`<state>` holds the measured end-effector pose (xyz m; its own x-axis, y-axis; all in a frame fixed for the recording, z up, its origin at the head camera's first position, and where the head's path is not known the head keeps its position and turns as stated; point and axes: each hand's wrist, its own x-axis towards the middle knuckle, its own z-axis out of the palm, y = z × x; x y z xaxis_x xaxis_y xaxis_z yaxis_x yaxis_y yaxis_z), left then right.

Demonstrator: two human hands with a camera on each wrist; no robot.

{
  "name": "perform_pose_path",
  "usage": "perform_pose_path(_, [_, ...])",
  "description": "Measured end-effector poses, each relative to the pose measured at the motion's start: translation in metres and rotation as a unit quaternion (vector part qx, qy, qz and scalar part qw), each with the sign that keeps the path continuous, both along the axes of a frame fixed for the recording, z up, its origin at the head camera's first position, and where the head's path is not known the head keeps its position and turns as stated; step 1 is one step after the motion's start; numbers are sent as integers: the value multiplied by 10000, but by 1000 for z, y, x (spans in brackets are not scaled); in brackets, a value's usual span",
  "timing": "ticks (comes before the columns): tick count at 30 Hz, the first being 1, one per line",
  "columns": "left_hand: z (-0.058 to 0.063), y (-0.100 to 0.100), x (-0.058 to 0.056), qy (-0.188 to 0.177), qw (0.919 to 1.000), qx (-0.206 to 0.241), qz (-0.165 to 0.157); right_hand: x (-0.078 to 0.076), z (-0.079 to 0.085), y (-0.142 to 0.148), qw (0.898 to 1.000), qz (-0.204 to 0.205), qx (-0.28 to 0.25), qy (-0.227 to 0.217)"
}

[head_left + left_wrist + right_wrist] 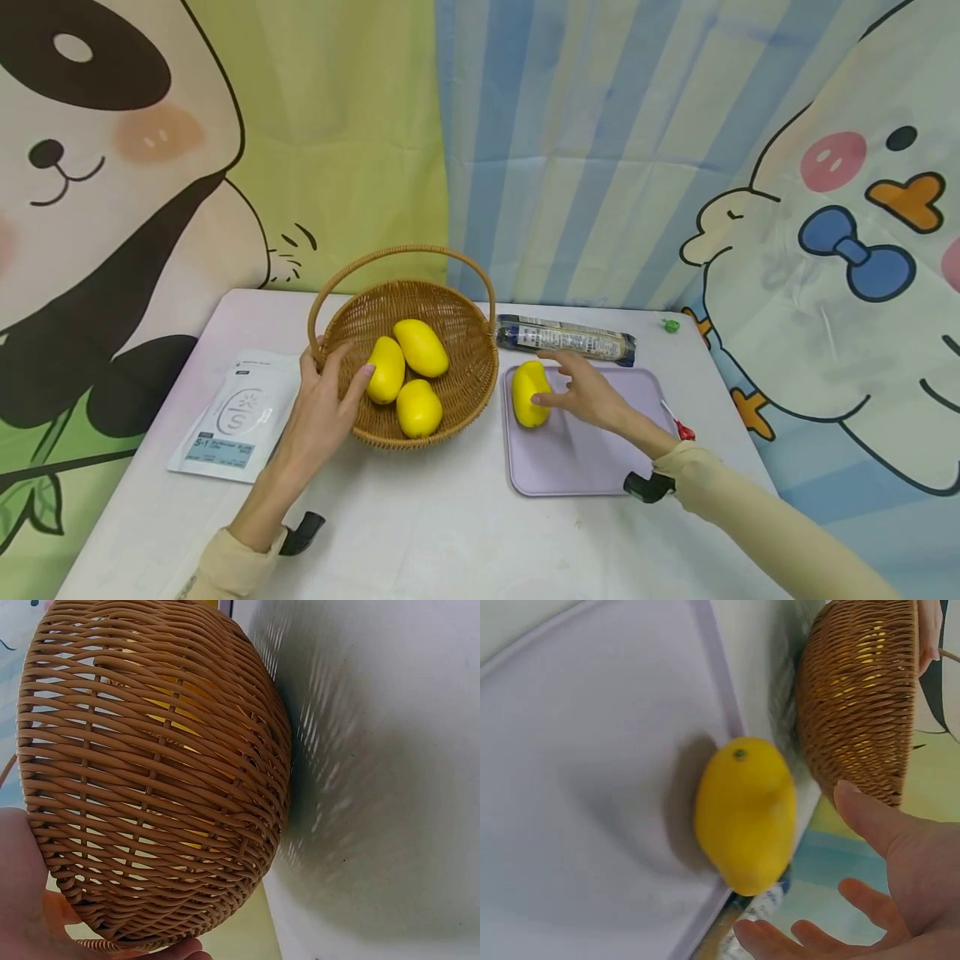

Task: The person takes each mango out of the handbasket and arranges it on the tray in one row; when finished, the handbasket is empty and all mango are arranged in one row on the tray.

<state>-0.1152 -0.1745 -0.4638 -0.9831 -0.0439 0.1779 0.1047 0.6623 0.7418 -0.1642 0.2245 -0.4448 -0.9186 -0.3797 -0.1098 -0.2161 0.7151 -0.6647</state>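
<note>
A brown wicker basket [472, 392] with a hoop handle holds three yellow mangoes, one of them the upper mango [422, 348]. My left hand [322, 408] grips the basket's left rim, thumb reaching over the inside. In the left wrist view the woven side [157, 772] fills most of the picture. Another yellow mango [746, 817] lies at the left edge of a lilac tray [585, 475]. Beside this mango is my right hand [588, 396], its fingers spread and extended around it; the right wrist view shows a gap between hand and mango.
A white pouch [240, 417] lies left of the basket. Behind the tray is a long dark clear-wrapped packet [566, 336]. A small red-ended tool [684, 430] sits at the tray's right edge, and a little green object [671, 326] near the table's back edge.
</note>
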Motion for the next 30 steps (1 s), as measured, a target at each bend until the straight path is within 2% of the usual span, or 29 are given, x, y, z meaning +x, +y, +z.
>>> perform_pose_path(3, [1, 0, -1, 6, 10000, 16, -26, -2, 14, -3, 9989, 109, 64, 443])
perform_pose_path(7, [2, -1, -1, 21, 10000, 29, -47, -1, 40, -12, 9972, 255, 88, 698])
perform_pose_path(13, [1, 0, -1, 30, 10000, 13, -44, 4, 78, -37, 9954, 747, -67, 592])
perform_pose_path(19, [1, -3, 0, 3, 10000, 14, -49, 3, 106, -75, 9890, 1411, 227, 374])
perform_pose_path(23, [1, -5, 0, -15, 10000, -8, -34, -8, 114, -101, 9817, 1778, 686, -59])
perform_pose_path(27, [0, -5, 0, -48, 10000, -42, -44, -24, 110, -125, 9675, 2166, 1136, -637])
perform_pose_path(30, [0, -4, -1, -82, 9999, -51, -76, -34, 105, -141, 9574, 2371, 1241, -1084])
